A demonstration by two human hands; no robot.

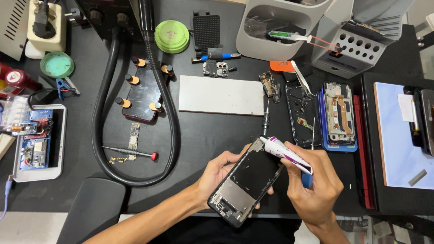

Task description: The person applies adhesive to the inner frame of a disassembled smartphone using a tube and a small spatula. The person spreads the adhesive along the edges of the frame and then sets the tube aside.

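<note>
The left hand (pixel 221 171) cradles an opened phone frame (pixel 246 183) from below, fingers wrapped round its left long edge and thumb lying along the rim, so the frame sits tilted with its top corner pointing up and right. The right hand (pixel 314 190) is clamped on a small white and purple glue tube (pixel 287 155), fingers closed round its body, with the nozzle touching the frame's upper corner. Both hands work just above the near edge of the black work mat (pixel 203 135).

Open room lies mostly to the left of the hands: a bare stretch of mat between the frame and the loop of thick black hose (pixel 169 135). Inside that loop lie a small circuit board (pixel 134 138) and a red-capped screwdriver (pixel 129 151). A white rectangular tile (pixel 220 95) sits well beyond the hands, with a slim screwdriver (pixel 266 118) just off its right corner.

To the right the space is tighter (parts crowd in here): a black phone back (pixel 302 115) and a stripped phone chassis on a blue tray (pixel 338 113) stand near the right hand, with tweezers (pixel 302 77) above them. A red phone held in orange-knobbed clamps (pixel 143 88) lies far left.
</note>
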